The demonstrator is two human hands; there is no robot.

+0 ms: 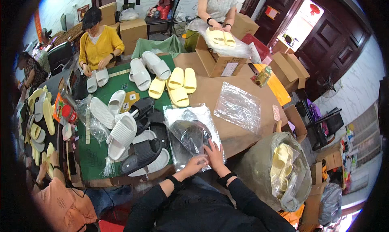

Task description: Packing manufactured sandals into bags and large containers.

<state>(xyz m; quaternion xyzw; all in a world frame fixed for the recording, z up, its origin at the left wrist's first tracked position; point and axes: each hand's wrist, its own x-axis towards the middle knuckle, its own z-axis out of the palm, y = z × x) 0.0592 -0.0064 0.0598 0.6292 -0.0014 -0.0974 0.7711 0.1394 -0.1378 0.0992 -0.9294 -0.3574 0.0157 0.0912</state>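
A transparent plastic bag (pixel 182 128) with a pair of dark slippers (pixel 193 135) inside lies on a stack of shiny plastic bags (pixel 175 158) at the table's near edge. My left hand (pixel 195 165) is at the bag's near end, fingers curled and pinching its thin film. At the bag's right side, my right hand (pixel 215 155) rests with its fingers stretched along the plastic. Left of the bag lie black slippers (pixel 139 154) and light grey slippers (pixel 123 130), piled loosely. Beyond them are several yellow slippers (pixel 177 96).
A single plastic bag (pixel 238 107) lies flat to the right. A large sack (pixel 253 167) holding bagged yellow slippers (pixel 281 163) stands beside me. Across the table a person packs yellow slippers over a cardboard box (pixel 221 63). Co-workers in yellow (pixel 101 47) and orange (pixel 67 199) handle slippers at left.
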